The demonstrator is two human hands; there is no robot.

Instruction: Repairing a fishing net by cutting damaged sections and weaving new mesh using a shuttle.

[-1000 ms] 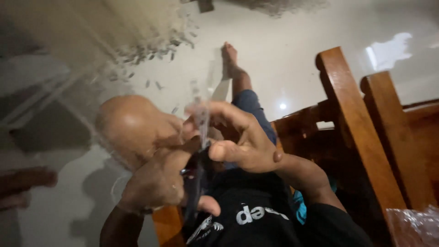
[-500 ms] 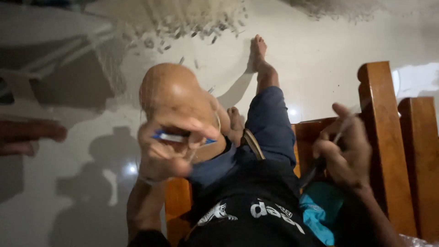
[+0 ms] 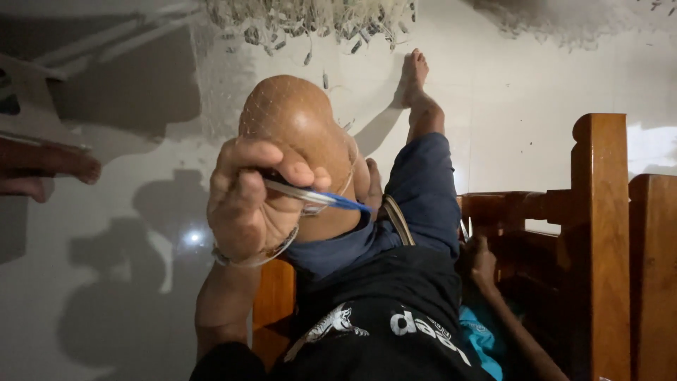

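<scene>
My left hand [image 3: 247, 201] is closed around a thin blue and clear netting needle [image 3: 331, 200] whose tip points right. It hovers just in front of my raised bare knee [image 3: 296, 123], which has fine net mesh stretched over it. The net [image 3: 317, 21] runs up to a heap with small weights on the pale floor. My right hand [image 3: 481, 259] hangs low beside my hip, against the wooden chair rail [image 3: 508, 208]. It is in shadow, and I cannot make out whether it holds anything.
My other leg stretches across the white tiled floor, ending in a bare foot [image 3: 415, 70]. Tall wooden chair posts [image 3: 599, 212] stand at the right. Teal cloth [image 3: 486, 339] lies beside my hip. Another person's foot [image 3: 42, 166] enters from the left edge.
A second ago both hands worked together at the knee. My right hand has since dropped down beside the chair, while my left hand stays at the knee with the blue needle.
</scene>
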